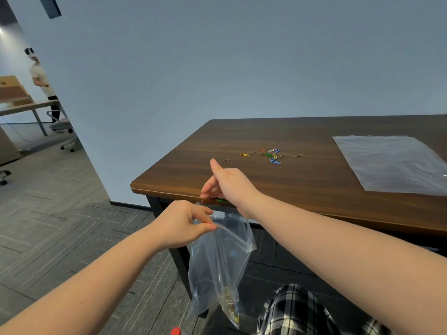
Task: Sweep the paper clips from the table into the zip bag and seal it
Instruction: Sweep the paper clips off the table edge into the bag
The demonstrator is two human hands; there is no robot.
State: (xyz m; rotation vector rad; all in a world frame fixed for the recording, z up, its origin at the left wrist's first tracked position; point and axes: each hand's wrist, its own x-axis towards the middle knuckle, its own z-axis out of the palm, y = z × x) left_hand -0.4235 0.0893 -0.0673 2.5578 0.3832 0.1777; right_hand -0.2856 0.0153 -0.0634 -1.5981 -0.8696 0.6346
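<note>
A clear zip bag [217, 262] hangs below the front edge of the dark wooden table [302, 180], its mouth open. My left hand [183, 223] pinches the bag's near rim. Several paper clips lie in the bag's bottom corner [232, 308]. My right hand [222, 182] rests at the table edge above the bag, fingers curled down over a green paper clip [221, 200], thumb pointing up. A loose cluster of coloured paper clips [271, 154] lies farther back on the table.
A second clear plastic bag [391, 163] lies flat at the table's right. My plaid-clad leg [297, 310] is below the table edge. A person [41, 81] stands by a desk and office chair far left, beyond a wall corner.
</note>
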